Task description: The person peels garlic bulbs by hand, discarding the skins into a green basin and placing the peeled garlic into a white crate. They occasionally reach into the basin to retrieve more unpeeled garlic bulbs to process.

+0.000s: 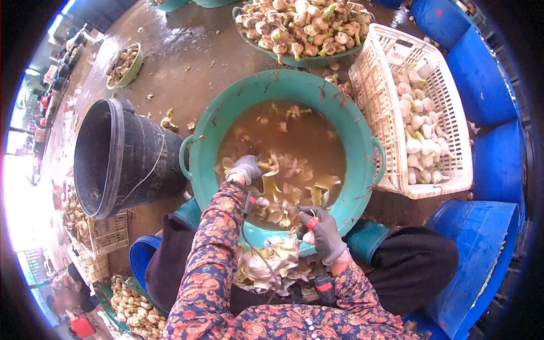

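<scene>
My left hand [246, 169], in a grey glove, dips into the brown water of a green tub [226, 107]. Its fingers look curled, and the water and loose skins hide what they hold, if anything. My right hand [326, 233], also gloved, is closed at the tub's near rim around a small object with a red part [312, 223]. A pale, rounded piece shows just below those fingers, perhaps garlic. Garlic skins and stalks [283, 195] float between my hands. A heap of pale peelings [269, 262] lies against the near rim, over my lap.
A black bucket [150, 164] lies tipped on the left. On the right, a white crate [459, 153] holds cleaned garlic bulbs [422, 136]. Unpeeled garlic [306, 28] fills a basin beyond the tub. Blue containers [470, 243] line the right side, and more garlic [136, 309] sits at lower left.
</scene>
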### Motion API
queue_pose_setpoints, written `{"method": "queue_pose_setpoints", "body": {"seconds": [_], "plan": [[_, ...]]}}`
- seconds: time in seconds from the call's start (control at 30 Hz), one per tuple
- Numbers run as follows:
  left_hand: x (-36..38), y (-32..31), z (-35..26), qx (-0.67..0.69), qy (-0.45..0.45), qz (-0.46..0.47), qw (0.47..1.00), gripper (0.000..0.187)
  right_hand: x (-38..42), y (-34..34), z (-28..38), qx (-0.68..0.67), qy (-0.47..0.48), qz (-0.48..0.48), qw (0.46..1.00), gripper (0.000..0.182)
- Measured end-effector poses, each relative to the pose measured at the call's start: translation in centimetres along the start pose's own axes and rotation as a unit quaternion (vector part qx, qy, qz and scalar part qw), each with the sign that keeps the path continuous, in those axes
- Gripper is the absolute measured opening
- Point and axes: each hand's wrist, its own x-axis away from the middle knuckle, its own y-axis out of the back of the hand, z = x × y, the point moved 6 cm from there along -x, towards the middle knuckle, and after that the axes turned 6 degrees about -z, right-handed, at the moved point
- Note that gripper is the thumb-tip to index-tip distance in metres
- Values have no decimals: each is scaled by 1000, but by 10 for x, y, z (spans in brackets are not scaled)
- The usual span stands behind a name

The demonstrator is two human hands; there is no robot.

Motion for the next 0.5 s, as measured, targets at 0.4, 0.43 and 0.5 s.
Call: {"method": "queue_pose_setpoints", "body": {"seconds": [0.4, 0.43, 0.5], "plan": [[209, 40, -110, 382, -154, 54, 910, 36, 6, 16, 4, 103, 139, -75, 982, 27], [215, 40, -110, 399, -152, 40, 904, 37, 7, 16, 4, 121, 150, -79, 978, 27], [228, 42, -112, 421, -153, 15, 894, 41, 6, 16, -1, 63, 162, -65, 983, 26]]}}
